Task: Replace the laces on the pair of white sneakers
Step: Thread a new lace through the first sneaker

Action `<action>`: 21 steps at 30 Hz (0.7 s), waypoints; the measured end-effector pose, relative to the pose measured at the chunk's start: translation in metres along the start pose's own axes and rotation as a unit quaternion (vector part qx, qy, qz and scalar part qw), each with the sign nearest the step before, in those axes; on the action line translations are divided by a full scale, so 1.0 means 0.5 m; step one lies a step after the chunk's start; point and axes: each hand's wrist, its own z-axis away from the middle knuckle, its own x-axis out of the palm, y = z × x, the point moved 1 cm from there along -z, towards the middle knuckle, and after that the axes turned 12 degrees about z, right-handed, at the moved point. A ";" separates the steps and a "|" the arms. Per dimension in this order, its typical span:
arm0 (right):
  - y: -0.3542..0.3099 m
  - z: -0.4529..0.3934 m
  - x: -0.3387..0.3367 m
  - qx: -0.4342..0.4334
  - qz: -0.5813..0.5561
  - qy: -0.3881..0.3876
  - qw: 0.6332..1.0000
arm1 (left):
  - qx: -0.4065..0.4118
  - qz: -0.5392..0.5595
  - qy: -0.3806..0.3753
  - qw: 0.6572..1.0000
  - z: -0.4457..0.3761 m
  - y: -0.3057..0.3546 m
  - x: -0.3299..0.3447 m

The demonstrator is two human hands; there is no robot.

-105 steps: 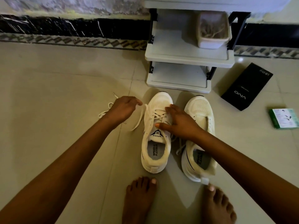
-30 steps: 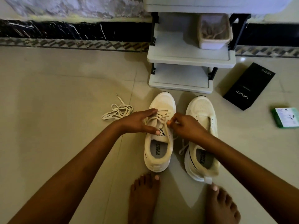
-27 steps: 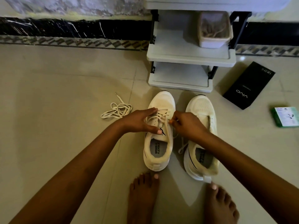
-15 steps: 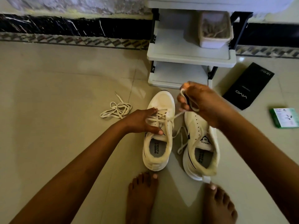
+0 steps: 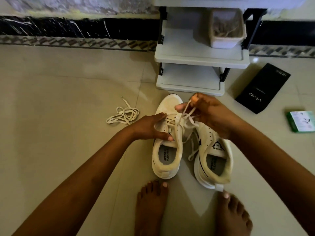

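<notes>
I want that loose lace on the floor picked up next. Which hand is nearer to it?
Left. The left hand rests on the left sneaker, just right of the loose lace; the right hand is farther right, holding a lace.

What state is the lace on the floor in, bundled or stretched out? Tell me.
Bundled. The loose lace lies in a tangled heap of loops on the floor tile, left of the left sneaker; one end trails away.
</notes>
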 end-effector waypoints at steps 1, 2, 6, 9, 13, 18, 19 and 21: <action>-0.008 0.005 -0.005 0.005 -0.041 -0.010 0.999 | 0.001 -0.003 0.000 1.000 0.001 0.001 0.000; -0.012 0.010 -0.006 0.019 -0.062 -0.019 0.998 | 0.002 -0.005 0.000 1.000 0.001 0.001 0.001; 0.008 0.012 0.006 0.112 -0.010 -0.001 0.994 | -0.003 -0.003 -0.002 1.000 -0.002 0.000 0.003; 0.044 0.006 0.015 0.169 0.124 0.002 0.978 | -0.004 -0.001 -0.002 1.000 -0.003 0.000 0.003; 0.067 0.009 0.040 0.258 0.154 -0.114 0.947 | -0.003 0.008 -0.004 1.000 -0.001 -0.002 0.001; 0.074 -0.024 0.046 0.173 0.350 -0.053 0.919 | 0.000 0.001 -0.007 1.000 0.001 -0.001 0.001; 0.076 -0.030 0.049 0.136 0.402 -0.006 0.905 | 0.000 -0.001 -0.007 1.000 0.001 0.000 0.002; 0.082 -0.040 0.056 0.112 0.404 0.020 0.908 | 0.000 -0.001 -0.008 1.000 0.001 0.000 0.002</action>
